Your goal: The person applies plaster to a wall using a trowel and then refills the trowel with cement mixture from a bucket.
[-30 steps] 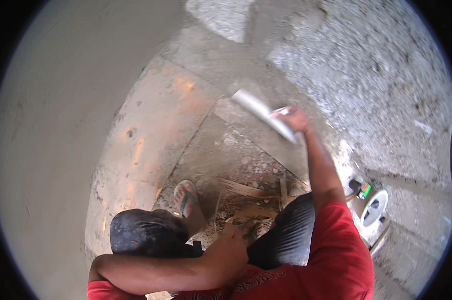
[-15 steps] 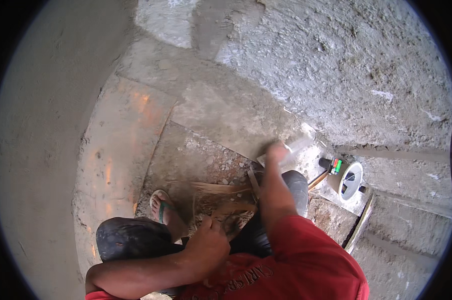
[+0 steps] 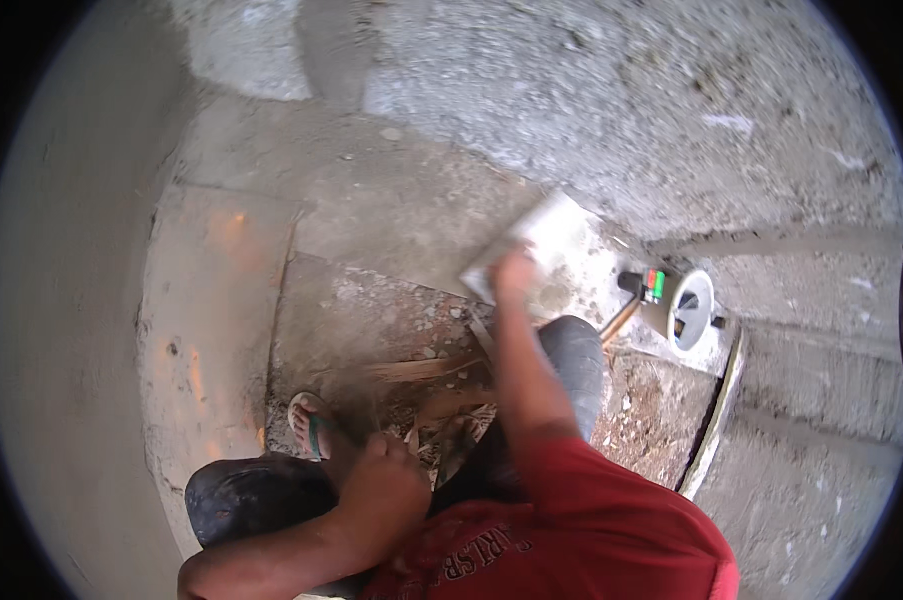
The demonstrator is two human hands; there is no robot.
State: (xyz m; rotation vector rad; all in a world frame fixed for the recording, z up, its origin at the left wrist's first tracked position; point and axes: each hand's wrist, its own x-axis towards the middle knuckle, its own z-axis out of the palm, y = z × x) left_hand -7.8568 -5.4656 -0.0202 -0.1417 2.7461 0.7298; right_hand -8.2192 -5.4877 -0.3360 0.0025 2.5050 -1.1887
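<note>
My right hand (image 3: 514, 272) reaches forward, its fingers blurred and curled over a flat, pale, straight-edged plate that looks like a plastering trowel (image 3: 487, 265). Its handle is hidden under the hand. The plate lies slantwise at the left end of a whitish board (image 3: 597, 245), where it meets a grey slab (image 3: 402, 215). Close to my body, my left hand (image 3: 384, 485) is closed in a fist above my left shin. Whatever that fist may hold is hidden.
A whitish bucket (image 3: 689, 310) lies tipped on the board, beside a black object with a red-green label (image 3: 644, 284) and a wooden handle (image 3: 620, 320). Wood scraps (image 3: 422, 370) and rubble lie before my knees. Rough walls rise left (image 3: 72, 300) and ahead (image 3: 612, 110).
My right hand has swept left and away from me with the trowel, which now slants more steeply. The whole view has shifted a little. My left hand stays closed near my shin.
</note>
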